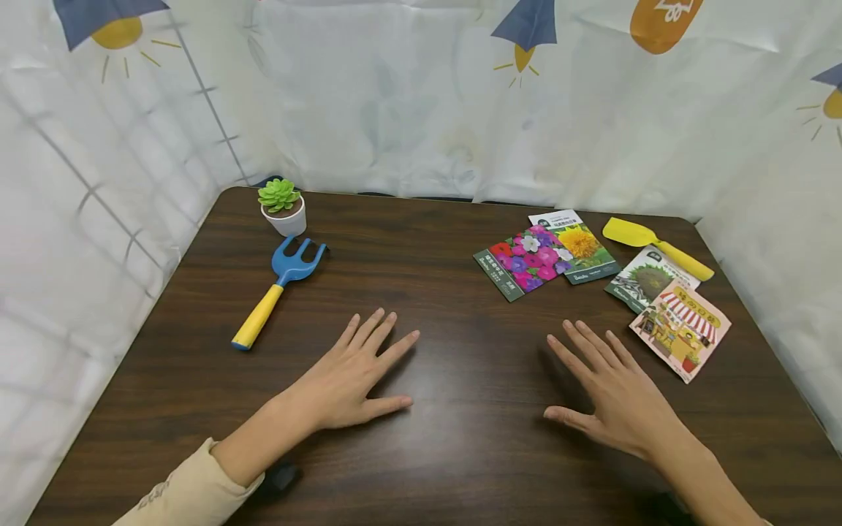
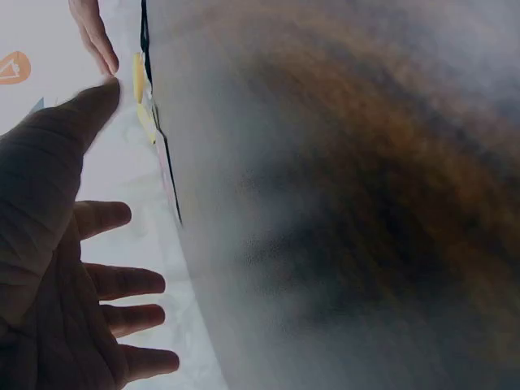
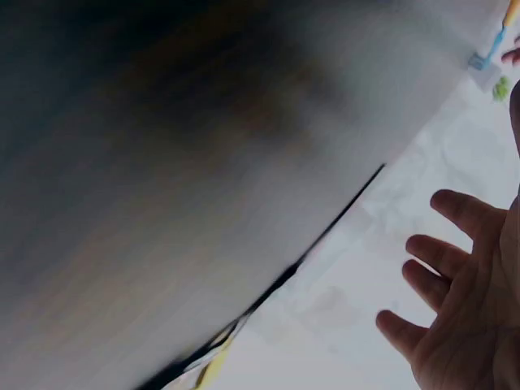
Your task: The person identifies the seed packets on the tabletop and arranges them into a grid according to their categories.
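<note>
My left hand (image 1: 349,372) hovers palm down over the dark wooden table, fingers spread and straight, holding nothing. Ahead of it lies a hand fork (image 1: 289,274) with blue tines and a yellow handle. The right hand (image 1: 612,394) is likewise spread over the table, with nothing in its grasp. Just beyond its fingers, to the right, is a pink packet with a shop picture (image 1: 682,329), overlapping a seed packet with a dark round flower head (image 1: 647,281). In the left wrist view the left hand (image 2: 73,268) shows straight fingers; in the right wrist view, so does the right hand (image 3: 471,292).
A small potted succulent (image 1: 283,208) stands at the back left. Toward the back right lie a petunia seed packet (image 1: 526,259), a yellow-flower seed packet (image 1: 582,248) partly under it, and a yellow trowel (image 1: 658,245). Printed white curtains (image 1: 408,102) surround the table (image 1: 460,453).
</note>
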`<state>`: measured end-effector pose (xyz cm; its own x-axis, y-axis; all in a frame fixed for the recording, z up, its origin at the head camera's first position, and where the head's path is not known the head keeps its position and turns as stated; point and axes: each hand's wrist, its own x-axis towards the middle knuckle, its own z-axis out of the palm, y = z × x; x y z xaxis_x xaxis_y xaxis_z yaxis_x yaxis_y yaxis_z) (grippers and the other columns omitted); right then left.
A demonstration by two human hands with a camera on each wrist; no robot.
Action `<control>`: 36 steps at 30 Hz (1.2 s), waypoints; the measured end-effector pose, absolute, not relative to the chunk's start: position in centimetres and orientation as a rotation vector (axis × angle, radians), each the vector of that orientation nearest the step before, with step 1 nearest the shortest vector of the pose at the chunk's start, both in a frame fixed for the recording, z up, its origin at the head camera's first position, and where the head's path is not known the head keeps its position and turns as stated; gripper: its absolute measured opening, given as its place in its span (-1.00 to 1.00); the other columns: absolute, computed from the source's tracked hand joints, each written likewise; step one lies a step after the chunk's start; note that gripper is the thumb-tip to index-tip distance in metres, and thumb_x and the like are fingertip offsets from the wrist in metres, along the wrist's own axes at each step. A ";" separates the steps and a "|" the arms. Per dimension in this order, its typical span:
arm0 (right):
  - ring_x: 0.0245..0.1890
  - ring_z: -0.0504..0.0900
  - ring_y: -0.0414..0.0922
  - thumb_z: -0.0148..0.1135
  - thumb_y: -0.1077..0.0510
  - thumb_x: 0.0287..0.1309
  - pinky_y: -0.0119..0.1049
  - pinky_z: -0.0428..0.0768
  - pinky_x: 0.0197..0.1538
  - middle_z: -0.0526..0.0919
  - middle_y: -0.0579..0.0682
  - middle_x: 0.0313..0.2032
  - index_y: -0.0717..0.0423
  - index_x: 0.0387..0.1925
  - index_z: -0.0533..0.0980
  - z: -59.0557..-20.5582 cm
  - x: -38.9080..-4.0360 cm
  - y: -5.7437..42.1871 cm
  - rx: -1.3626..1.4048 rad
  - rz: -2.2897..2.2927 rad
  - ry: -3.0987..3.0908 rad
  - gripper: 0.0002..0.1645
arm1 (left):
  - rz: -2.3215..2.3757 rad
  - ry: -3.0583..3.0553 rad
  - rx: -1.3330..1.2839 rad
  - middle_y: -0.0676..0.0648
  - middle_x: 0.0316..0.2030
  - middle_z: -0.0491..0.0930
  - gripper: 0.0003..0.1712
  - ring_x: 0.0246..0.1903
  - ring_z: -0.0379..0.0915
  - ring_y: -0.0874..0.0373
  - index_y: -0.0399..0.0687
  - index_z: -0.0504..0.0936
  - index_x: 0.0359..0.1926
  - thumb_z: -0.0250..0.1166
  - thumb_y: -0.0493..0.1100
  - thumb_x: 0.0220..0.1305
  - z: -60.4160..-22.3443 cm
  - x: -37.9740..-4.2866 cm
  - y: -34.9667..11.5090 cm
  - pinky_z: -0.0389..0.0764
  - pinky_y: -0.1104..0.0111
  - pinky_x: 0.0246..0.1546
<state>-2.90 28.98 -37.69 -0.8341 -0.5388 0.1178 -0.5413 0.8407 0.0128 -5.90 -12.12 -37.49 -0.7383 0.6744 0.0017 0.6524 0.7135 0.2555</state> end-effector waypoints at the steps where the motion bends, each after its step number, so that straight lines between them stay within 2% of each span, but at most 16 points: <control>1: 0.62 -0.12 -0.02 0.25 -0.55 0.12 -0.10 -0.33 0.58 0.18 0.19 0.54 -0.01 0.56 0.22 -37.7 -2.8 29.3 0.842 0.046 -2.905 0.16 | 0.380 2.808 1.091 -0.36 0.54 0.07 0.01 0.56 -0.15 -0.29 0.06 0.12 0.61 0.18 0.44 0.36 -37.5 -6.0 -12.0 -0.05 -0.25 0.46; 5: 0.62 -0.10 -0.02 0.32 -0.44 0.16 -0.19 -0.34 0.58 0.19 0.21 0.53 -0.02 0.57 0.18 -37.8 -2.4 30.9 0.784 0.119 -2.941 0.12 | 0.411 2.759 1.101 -0.36 0.54 0.07 -0.01 0.56 -0.13 -0.28 0.02 0.11 0.61 0.21 0.38 0.38 -37.5 -6.9 -11.5 -0.03 -0.25 0.46; 8: 0.61 -0.04 0.05 0.36 -0.37 0.18 -0.17 -0.28 0.59 0.18 0.22 0.53 -0.03 0.59 0.15 -38.0 -2.1 32.3 0.735 0.171 -2.973 0.11 | 0.431 2.732 1.118 -0.35 0.54 0.06 -0.01 0.56 -0.11 -0.26 0.01 0.10 0.61 0.22 0.35 0.39 -37.5 -7.8 -10.7 -0.02 -0.21 0.47; 15: 0.48 0.19 0.26 0.41 -0.24 0.20 0.12 -0.01 0.54 0.19 0.25 0.51 -0.01 0.59 0.13 -38.2 -2.2 35.1 0.655 0.239 -2.988 0.08 | 0.479 2.669 1.156 -0.34 0.55 0.05 -0.05 0.57 -0.12 -0.22 0.02 0.07 0.62 0.17 0.32 0.44 -37.6 -10.4 -7.6 -0.03 -0.13 0.50; 18: 0.45 0.21 0.32 0.42 -0.17 0.22 0.27 0.14 0.43 0.20 0.28 0.50 0.02 0.58 0.14 -38.0 -2.7 36.2 0.613 0.309 -3.001 0.05 | 0.478 2.652 1.192 -0.33 0.55 0.06 -0.09 0.57 -0.10 -0.20 0.05 0.08 0.62 0.15 0.32 0.46 -37.5 -11.6 -5.8 -0.02 -0.12 0.50; 22: 0.42 0.23 0.39 0.43 -0.09 0.25 0.36 0.19 0.34 0.21 0.30 0.48 0.06 0.57 0.17 -38.0 -3.4 37.7 0.542 0.415 -3.017 0.01 | 0.480 2.643 1.241 -0.33 0.53 0.11 -0.14 0.56 -0.06 -0.19 0.08 0.13 0.60 0.14 0.30 0.47 -37.1 -13.3 -3.5 0.02 -0.11 0.50; 28: 0.38 0.20 0.45 0.36 0.01 0.34 0.41 0.13 0.32 0.20 0.41 0.45 0.22 0.56 0.14 -38.1 -4.4 40.5 0.474 0.558 -3.020 -0.06 | 0.447 2.635 1.267 -0.31 0.53 0.12 -0.17 0.54 -0.02 -0.20 0.10 0.14 0.60 0.13 0.27 0.49 -37.0 -16.1 -0.4 0.07 -0.05 0.50; 30: 0.23 0.35 0.34 0.36 0.05 0.34 0.23 0.28 0.24 0.26 0.40 0.40 0.26 0.54 0.15 -38.3 -4.8 41.5 0.469 0.552 -2.998 -0.08 | 0.432 2.631 1.265 -0.30 0.53 0.11 -0.18 0.54 -0.02 -0.20 0.10 0.13 0.60 0.13 0.27 0.49 -37.1 -17.1 0.5 0.08 -0.03 0.50; 32: 0.07 0.38 0.26 0.34 0.09 0.35 0.18 0.31 0.11 0.32 0.41 0.34 0.28 0.53 0.16 -38.5 -5.3 42.4 0.469 0.549 -2.979 -0.12 | 0.417 2.626 1.262 -0.29 0.53 0.10 -0.18 0.54 -0.02 -0.18 0.10 0.12 0.61 0.11 0.26 0.50 -37.2 -17.9 1.5 0.08 -0.02 0.50; 35: 0.03 0.39 0.32 0.31 0.14 0.36 0.24 0.33 0.05 0.33 0.48 0.28 0.34 0.50 0.16 -38.6 -6.1 43.8 0.465 0.569 -2.971 -0.15 | 0.426 2.610 1.243 -0.27 0.55 0.07 -0.17 0.56 -0.06 -0.18 0.10 0.10 0.61 0.11 0.26 0.51 -37.3 -19.1 2.9 0.08 -0.06 0.50; 36: 0.09 0.36 0.41 0.30 0.15 0.37 0.36 0.29 0.05 0.31 0.52 0.28 0.36 0.51 0.15 -38.6 -6.4 44.2 0.458 0.595 -2.979 -0.15 | 0.433 2.607 1.237 -0.27 0.54 0.07 -0.18 0.55 -0.06 -0.17 0.10 0.11 0.61 0.11 0.26 0.51 -37.4 -19.5 3.4 0.10 -0.07 0.49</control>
<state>-6.36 44.25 -38.63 -0.9532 -0.2750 0.1252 -0.3020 0.8807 -0.3650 -19.46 3.38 -37.37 -0.6201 0.7810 -0.0744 0.7150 0.6017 0.3560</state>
